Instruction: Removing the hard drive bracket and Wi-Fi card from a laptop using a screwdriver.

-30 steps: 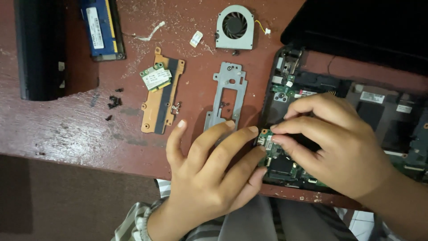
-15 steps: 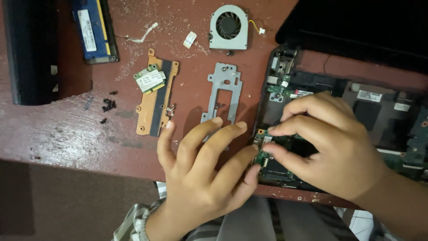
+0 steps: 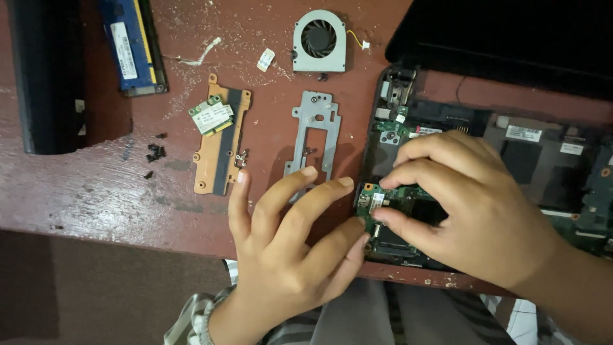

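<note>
Even indoor light, soft shadows, sharp

Bare hands (image 3: pixel 287 255), no rings, short nails; striped grey-white garment (image 3: pixel 357 319) below wrists.

A worn wooden table (image 3: pixel 96 191) painted dull red fills most of the view, its surface scuffed, with pale scratches and specks toward twelve o'clock. Its front edge runs across below centre. At seven o'clock lies dark brownish floor (image 3: pixel 96 287), dimly lit.
</note>
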